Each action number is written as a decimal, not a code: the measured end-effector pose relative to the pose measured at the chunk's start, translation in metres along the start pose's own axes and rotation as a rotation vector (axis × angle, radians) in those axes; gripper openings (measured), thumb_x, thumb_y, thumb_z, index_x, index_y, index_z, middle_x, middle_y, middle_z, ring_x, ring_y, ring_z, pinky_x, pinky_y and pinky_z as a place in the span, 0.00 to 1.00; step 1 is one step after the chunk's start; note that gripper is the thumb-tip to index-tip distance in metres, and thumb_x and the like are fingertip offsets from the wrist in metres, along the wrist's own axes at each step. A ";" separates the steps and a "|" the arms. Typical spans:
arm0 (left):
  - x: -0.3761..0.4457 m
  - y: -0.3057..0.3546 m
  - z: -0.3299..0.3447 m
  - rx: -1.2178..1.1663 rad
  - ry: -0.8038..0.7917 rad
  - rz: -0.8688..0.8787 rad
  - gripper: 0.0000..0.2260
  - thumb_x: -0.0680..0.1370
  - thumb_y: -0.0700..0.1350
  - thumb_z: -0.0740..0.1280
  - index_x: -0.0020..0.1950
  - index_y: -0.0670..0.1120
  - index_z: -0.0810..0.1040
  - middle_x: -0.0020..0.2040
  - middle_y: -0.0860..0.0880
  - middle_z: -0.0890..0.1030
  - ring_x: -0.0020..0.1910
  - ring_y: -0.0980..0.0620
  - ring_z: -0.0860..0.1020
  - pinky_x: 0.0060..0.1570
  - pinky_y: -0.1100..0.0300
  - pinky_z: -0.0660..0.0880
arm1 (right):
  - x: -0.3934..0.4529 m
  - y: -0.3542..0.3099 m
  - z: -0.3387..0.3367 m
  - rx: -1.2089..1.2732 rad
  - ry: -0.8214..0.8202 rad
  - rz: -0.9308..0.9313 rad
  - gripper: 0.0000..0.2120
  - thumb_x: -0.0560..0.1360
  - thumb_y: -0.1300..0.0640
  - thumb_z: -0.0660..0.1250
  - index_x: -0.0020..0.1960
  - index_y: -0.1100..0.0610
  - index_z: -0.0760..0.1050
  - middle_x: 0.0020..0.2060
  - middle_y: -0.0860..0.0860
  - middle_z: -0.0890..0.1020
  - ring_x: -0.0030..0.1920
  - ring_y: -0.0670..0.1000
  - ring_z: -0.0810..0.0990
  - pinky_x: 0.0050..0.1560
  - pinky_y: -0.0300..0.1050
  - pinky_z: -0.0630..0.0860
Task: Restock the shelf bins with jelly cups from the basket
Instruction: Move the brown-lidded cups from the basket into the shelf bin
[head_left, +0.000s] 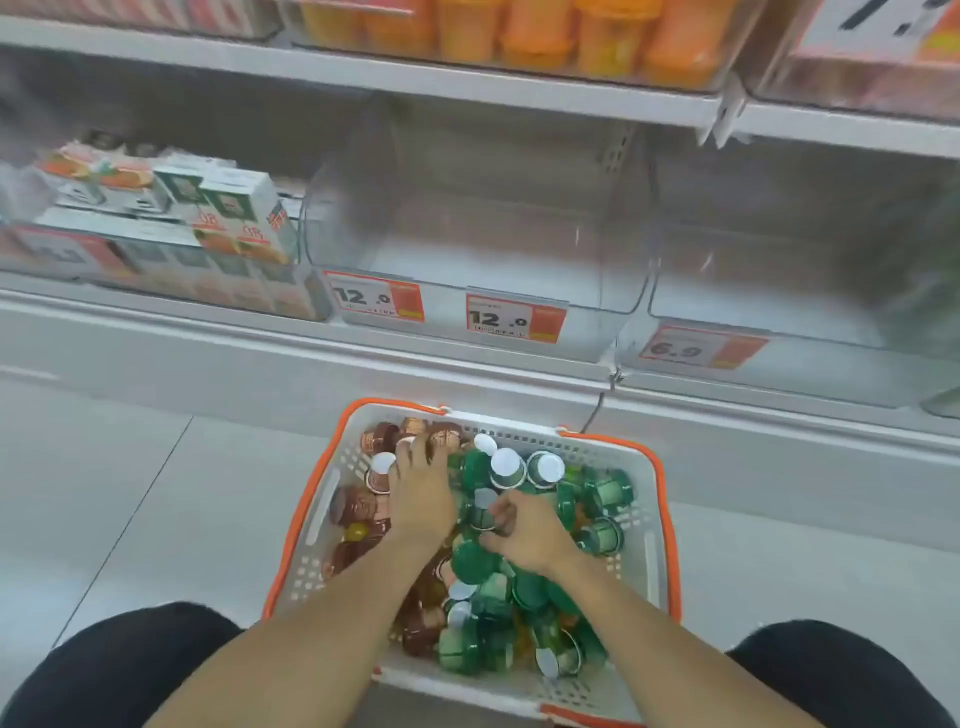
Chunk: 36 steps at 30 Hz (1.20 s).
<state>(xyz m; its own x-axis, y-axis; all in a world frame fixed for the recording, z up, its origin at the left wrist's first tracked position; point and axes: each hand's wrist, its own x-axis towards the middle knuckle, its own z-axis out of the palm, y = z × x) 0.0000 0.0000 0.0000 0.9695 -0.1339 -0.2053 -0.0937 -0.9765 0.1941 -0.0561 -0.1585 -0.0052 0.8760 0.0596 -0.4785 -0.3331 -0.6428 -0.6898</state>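
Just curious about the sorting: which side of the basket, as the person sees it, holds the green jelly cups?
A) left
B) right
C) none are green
B: the green jelly cups fill the right part of the basket, with the brown jelly cups on the left.

Perforated white plastic basket (644, 499), glossy jelly cups (605, 491), clear plastic bins (618, 270).

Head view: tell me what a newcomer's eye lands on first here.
First, the white basket with orange rim on the floor at bottom centre, heaped with brown jelly cups on its left and green jelly cups on its right. Both hands are in it: the left hand on the brown cups, the right hand curled round a green one. Above, the clear shelf bin looks empty behind two 12.0 price tags.
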 end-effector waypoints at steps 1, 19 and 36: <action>0.001 -0.005 -0.002 -0.019 0.022 -0.020 0.28 0.76 0.45 0.68 0.75 0.50 0.64 0.78 0.43 0.59 0.76 0.40 0.56 0.73 0.45 0.59 | 0.000 0.000 0.005 -0.015 0.002 -0.015 0.16 0.70 0.50 0.76 0.52 0.51 0.74 0.46 0.50 0.80 0.45 0.49 0.79 0.48 0.41 0.76; 0.001 -0.074 -0.050 -0.885 -0.163 -0.331 0.19 0.67 0.48 0.81 0.49 0.52 0.75 0.45 0.46 0.84 0.43 0.48 0.84 0.45 0.53 0.82 | 0.023 -0.050 0.032 -0.476 0.130 -0.352 0.14 0.76 0.53 0.65 0.61 0.54 0.74 0.55 0.51 0.77 0.58 0.53 0.73 0.58 0.49 0.75; -0.015 -0.100 -0.159 -0.919 -0.706 -0.363 0.21 0.81 0.57 0.58 0.53 0.39 0.74 0.42 0.39 0.82 0.26 0.49 0.74 0.20 0.66 0.64 | 0.058 -0.087 0.062 -1.129 0.104 -0.362 0.23 0.76 0.40 0.63 0.62 0.56 0.74 0.57 0.55 0.80 0.63 0.58 0.72 0.71 0.59 0.60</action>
<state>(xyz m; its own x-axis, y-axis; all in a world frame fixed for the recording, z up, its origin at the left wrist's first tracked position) 0.0312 0.1263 0.1357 0.5424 -0.2199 -0.8109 0.6308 -0.5309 0.5659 0.0019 -0.0523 -0.0065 0.8972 0.3478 -0.2720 0.3898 -0.9133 0.1181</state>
